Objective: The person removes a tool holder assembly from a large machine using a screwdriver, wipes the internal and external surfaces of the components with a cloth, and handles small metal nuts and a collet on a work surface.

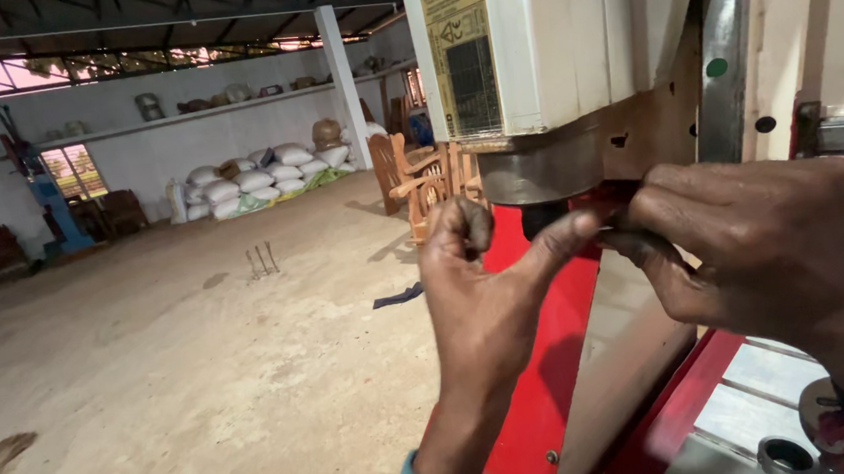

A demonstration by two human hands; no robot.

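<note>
Under the white machine head [567, 35], I am seeing both hands meeting at a short dark stub [544, 219] that is sticking out of the grey metal collar [547, 169]. That stub is pointing straight down, its long axis running upright, in line with the machine head above it. Only a little of it is showing, since fingers are covering the rest.

My left hand [482, 292] is reaching up from below, its thumb stretching rightward onto the lower end of the stub while the other fingers are curling into a loose fist just left of it. My right hand [764, 240] is coming in from the right, its fingertips pinching at the same spot, touching the left thumb. Both hands are clenching around that stub, though I cannot tell exactly how much of it each one is gripping, nor whether a small tool is hiding between the fingers.

Directly below the grip, a red frame [542, 358] is dropping away, and a slanted grey panel [623, 372] is lying to the right of it. Far behind the left hand, wooden chairs [427, 176] and a pile of white sacks [257, 180] are standing on the dusty floor [151, 369].
</note>
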